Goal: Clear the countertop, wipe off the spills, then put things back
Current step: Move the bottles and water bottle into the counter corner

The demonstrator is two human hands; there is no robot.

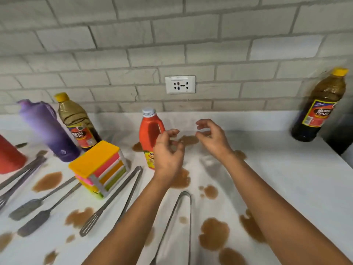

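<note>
Nearest me, brown spills point(214, 233) blotch the white countertop point(286, 169), and a pair of tongs point(183, 213) lies between the person's forearms. A second pair of tongs point(114, 197) lies just left of them, beside two spatulas point(36, 213) and more utensils at the left edge.

Further in, both hands hover above the counter, holding nothing. The left hand point(168, 150) has its fingers loosely curled and hangs just in front of the orange bottle point(150, 134); I cannot tell whether it touches it. The right hand point(212, 138) is also loosely curled and empty, over a spill near the back.

To the left stand a stack of coloured boxes point(99, 167), a purple flask point(47, 131), a sauce bottle point(76, 123) and a red cup point(9, 155). A taller sauce bottle point(319, 108) stands apart at the far right, by the tiled wall with its socket point(180, 84).

This looks like the clearing step, barely begun: nearly everything sits among the spills. The likely next move is to take the orange bottle, gripping it by the body or handle, lift it straight up and set it well aside, clear of the wet patches.
</note>
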